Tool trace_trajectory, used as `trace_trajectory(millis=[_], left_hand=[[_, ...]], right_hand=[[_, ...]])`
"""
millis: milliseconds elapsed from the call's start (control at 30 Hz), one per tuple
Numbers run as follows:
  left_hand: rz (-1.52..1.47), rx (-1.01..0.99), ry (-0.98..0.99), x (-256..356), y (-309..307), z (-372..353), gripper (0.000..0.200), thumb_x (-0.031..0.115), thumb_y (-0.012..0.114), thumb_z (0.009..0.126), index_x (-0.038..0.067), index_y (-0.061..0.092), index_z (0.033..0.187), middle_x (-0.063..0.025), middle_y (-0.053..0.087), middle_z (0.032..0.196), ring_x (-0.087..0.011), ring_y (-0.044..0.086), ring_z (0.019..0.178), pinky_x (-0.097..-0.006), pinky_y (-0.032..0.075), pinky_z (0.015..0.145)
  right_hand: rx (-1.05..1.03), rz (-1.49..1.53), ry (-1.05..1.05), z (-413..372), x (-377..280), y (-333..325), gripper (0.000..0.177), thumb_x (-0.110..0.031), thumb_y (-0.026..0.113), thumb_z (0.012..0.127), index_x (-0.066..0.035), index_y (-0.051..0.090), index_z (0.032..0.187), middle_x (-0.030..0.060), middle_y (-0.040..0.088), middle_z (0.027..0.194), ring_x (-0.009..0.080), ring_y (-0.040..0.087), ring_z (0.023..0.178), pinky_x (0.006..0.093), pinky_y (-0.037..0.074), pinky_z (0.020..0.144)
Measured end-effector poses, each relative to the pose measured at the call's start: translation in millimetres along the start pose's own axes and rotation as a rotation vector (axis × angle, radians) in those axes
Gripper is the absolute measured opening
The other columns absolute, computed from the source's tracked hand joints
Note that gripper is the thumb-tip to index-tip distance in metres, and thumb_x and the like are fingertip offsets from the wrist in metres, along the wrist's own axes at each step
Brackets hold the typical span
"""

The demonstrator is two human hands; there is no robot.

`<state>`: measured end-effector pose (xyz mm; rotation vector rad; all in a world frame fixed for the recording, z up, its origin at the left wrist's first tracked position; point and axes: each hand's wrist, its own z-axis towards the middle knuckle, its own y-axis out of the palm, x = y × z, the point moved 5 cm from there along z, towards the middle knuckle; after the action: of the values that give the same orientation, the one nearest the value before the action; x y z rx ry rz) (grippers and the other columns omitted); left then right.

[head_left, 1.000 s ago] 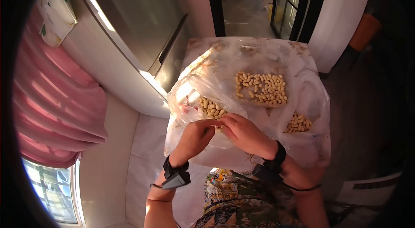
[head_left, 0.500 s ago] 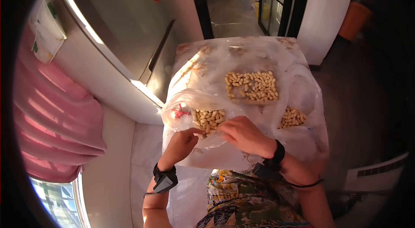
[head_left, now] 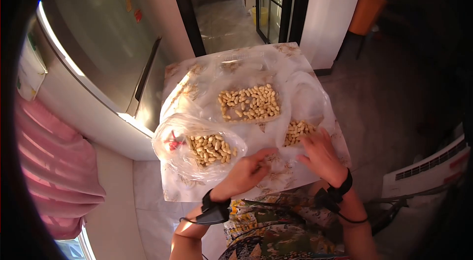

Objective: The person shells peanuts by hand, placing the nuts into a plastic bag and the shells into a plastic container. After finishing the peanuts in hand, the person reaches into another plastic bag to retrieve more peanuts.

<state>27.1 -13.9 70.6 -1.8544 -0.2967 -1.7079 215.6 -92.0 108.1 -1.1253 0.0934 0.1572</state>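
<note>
Peanuts in their shells lie in three places on the table. My right hand (head_left: 322,157) is at the near edge of the peanuts (head_left: 297,132) in the right-hand plastic bag (head_left: 311,95), thumb and fingers apart. My left hand (head_left: 246,174) hovers over the near part of the table, between the two bags, its fingers partly bent and nothing visible in them. Left of it, a clear plastic bag (head_left: 170,161) surrounds a heap of peanuts (head_left: 211,149). Farther back, more peanuts (head_left: 258,102) fill much of a clear plastic tray (head_left: 241,121).
The table (head_left: 315,174) has a light patterned cover. A red item (head_left: 173,142) shows through the left bag. Behind the peanut tray lies another clear plastic container (head_left: 241,60). A refrigerator (head_left: 113,38) stands to the left, and an orange chair (head_left: 367,14) at the back right.
Both hands have left the left bag of peanuts and moved right. My right hand has reached the right bag. The view has also shifted to the right.
</note>
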Motion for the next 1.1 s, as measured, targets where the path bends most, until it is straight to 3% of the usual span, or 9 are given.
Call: trace_trajectory(millis=[67, 200, 267, 500, 667, 767, 900, 967, 1100], left_hand=[[0.217, -0.026, 0.097, 15.0, 18.7, 22.6, 0.046, 0.004, 0.056, 0.084, 0.002, 0.052, 0.129, -0.0224, 0.062, 0.071, -0.0347, 0.064, 0.068, -0.0436, 0.05, 0.063], [0.476, 0.066, 0.217, -18.7, 37.3, 54.5, 0.041, 0.004, 0.056, 0.084, 0.005, 0.055, 0.125, -0.0238, 0.061, 0.071, -0.0394, 0.062, 0.066, -0.0457, 0.049, 0.063], [0.499, 0.087, 0.242, -27.8, 36.1, 60.1, 0.026, 0.006, 0.055, 0.083, 0.003, 0.06, 0.109, -0.0246, 0.064, 0.078, -0.0446, 0.062, 0.075, -0.0502, 0.049, 0.067], [0.35, 0.282, 0.217, 12.5, 31.2, 51.3, 0.016, 0.005, 0.054, 0.086, 0.003, 0.059, 0.101, -0.0236, 0.064, 0.081, -0.0421, 0.063, 0.078, -0.0476, 0.05, 0.068], [0.224, 0.297, 0.114, -19.3, 32.6, 46.2, 0.016, 0.005, 0.055, 0.088, 0.003, 0.06, 0.103, -0.0208, 0.064, 0.077, -0.0373, 0.065, 0.07, -0.0413, 0.05, 0.062], [0.155, 0.273, 0.056, -32.0, 33.9, 40.6, 0.016, 0.005, 0.055, 0.089, 0.003, 0.061, 0.104, -0.02, 0.064, 0.074, -0.0334, 0.066, 0.065, -0.039, 0.05, 0.058], [0.16, 0.307, 0.034, -35.6, 34.5, 35.4, 0.016, 0.005, 0.055, 0.089, 0.003, 0.061, 0.104, -0.0185, 0.064, 0.071, -0.0305, 0.066, 0.062, -0.0368, 0.049, 0.056], [0.083, 0.334, 0.064, -43.3, 35.0, 37.0, 0.017, 0.005, 0.056, 0.089, 0.004, 0.061, 0.105, -0.0166, 0.065, 0.07, -0.0286, 0.066, 0.061, -0.036, 0.049, 0.056], [0.16, 0.336, 0.032, -42.4, 34.0, 36.7, 0.017, 0.005, 0.057, 0.089, 0.003, 0.061, 0.105, -0.0152, 0.064, 0.069, -0.025, 0.066, 0.061, -0.0343, 0.048, 0.055]], right_hand=[[-0.257, 0.119, -0.055, -11.9, -1.9, 11.1, 0.024, -0.009, 0.07, 0.078, -0.007, 0.063, 0.101, 0.0096, 0.064, 0.086, 0.0303, 0.062, 0.089, 0.0453, 0.039, 0.098], [-0.23, 0.201, -0.127, -17.0, -7.8, 2.6, 0.019, -0.007, 0.069, 0.077, -0.009, 0.065, 0.096, 0.0074, 0.062, 0.077, 0.0294, 0.062, 0.084, 0.0442, 0.041, 0.095], [-0.256, 0.207, -0.075, -23.6, -1.6, 3.4, 0.014, -0.009, 0.066, 0.081, -0.01, 0.066, 0.096, 0.0072, 0.061, 0.082, 0.0269, 0.061, 0.088, 0.0435, 0.04, 0.097], [-0.258, 0.277, 0.07, -35.3, 19.6, 2.2, 0.011, -0.012, 0.065, 0.083, -0.007, 0.064, 0.092, 0.0074, 0.062, 0.085, 0.028, 0.06, 0.09, 0.0437, 0.041, 0.093], [-0.3, 0.118, -0.005, -50.7, 22.3, 5.6, 0.027, -0.029, 0.071, 0.081, -0.007, 0.062, 0.095, 0.0087, 0.06, 0.106, 0.0292, 0.055, 0.106, 0.045, 0.037, 0.099], [-0.283, 0.195, -0.018, -55.1, 23.1, 13.0, 0.034, -0.031, 0.074, 0.078, -0.007, 0.062, 0.099, 0.0089, 0.058, 0.104, 0.0279, 0.054, 0.105, 0.0473, 0.032, 0.101], [-0.215, 0.374, 0.019, -37.0, 4.7, 8.6, 0.039, -0.031, 0.075, 0.075, -0.006, 0.062, 0.101, 0.0079, 0.058, 0.104, 0.0277, 0.053, 0.109, 0.0497, 0.028, 0.105], [-0.078, 0.215, -0.002, -38.0, -6.1, 21.0, 0.035, -0.024, 0.075, 0.072, -0.007, 0.063, 0.1, 0.0071, 0.058, 0.106, 0.0278, 0.05, 0.113, 0.0495, 0.029, 0.104], [-0.066, 0.118, 0.03, -37.8, -3.5, 37.2, 0.03, -0.017, 0.074, 0.07, -0.007, 0.064, 0.096, 0.0067, 0.057, 0.107, 0.0277, 0.049, 0.116, 0.0491, 0.03, 0.105]])
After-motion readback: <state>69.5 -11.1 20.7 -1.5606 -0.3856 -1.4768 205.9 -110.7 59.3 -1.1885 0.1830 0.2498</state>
